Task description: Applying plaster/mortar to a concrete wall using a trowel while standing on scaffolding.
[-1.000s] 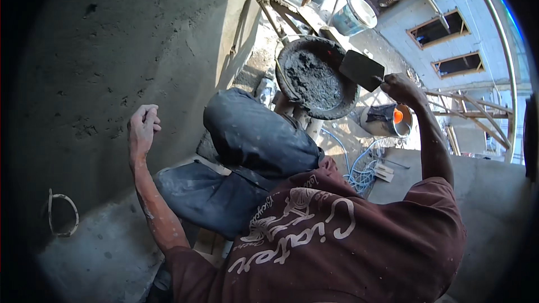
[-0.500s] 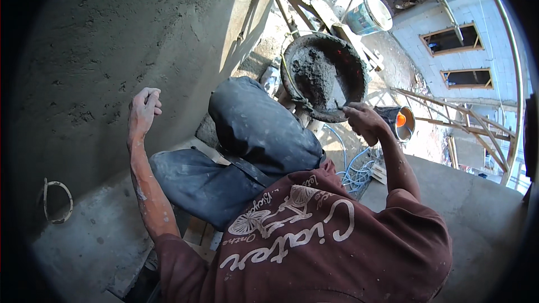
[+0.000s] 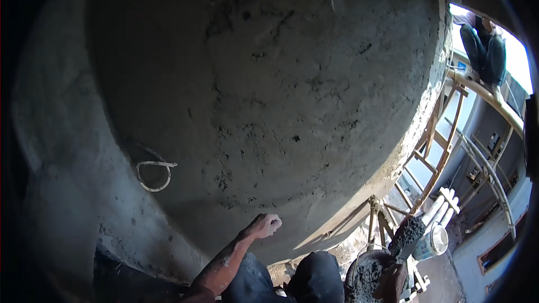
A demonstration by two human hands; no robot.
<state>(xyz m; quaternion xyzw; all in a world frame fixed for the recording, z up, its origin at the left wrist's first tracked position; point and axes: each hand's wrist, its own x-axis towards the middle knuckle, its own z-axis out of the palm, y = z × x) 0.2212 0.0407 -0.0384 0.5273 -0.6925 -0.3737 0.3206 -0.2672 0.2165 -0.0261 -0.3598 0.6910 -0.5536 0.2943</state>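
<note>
My left hand [image 3: 264,225] is loosely closed, with nothing visible in it, in front of the grey plastered wall [image 3: 292,106], whose surface is pitted and rough in patches. At the lower right, my right hand [image 3: 392,280] is dim and partly cut off, closed on a trowel heaped with wet grey mortar [image 3: 407,235]. The trowel is raised over a round mortar tub [image 3: 355,275] that holds more mortar. My bent knees show at the lower edge, left of the tub.
A pale cable loop [image 3: 154,177] protrudes from the wall. Right of the wall stand wooden scaffolding [image 3: 438,163], white pipes [image 3: 438,207] and a bucket [image 3: 435,241]. Another person's legs [image 3: 483,50] are on a pole high at the right.
The view has tilted up toward the wall, so my hands and the tub now sit low in it. The trowel has come up from the tub carrying mortar.
</note>
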